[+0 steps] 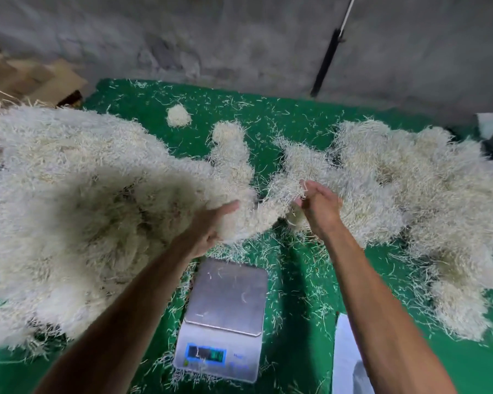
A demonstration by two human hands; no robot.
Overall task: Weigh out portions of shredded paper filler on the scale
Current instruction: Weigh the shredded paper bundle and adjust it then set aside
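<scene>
A grey concrete wall (239,38) backs a green-covered surface (302,294) strewn with pale strands. A big heap of shredded paper filler (69,194) covers the left side, and a second spread of filler (410,180) lies to the right. Between them, above the far edge of the scale (225,311), the left hand (211,226) cups a clump of filler (254,214) from below, fingers curled into it. The right hand (319,203) pinches the same clump's other end. The scale's steel platform holds only a few stray strands.
</scene>
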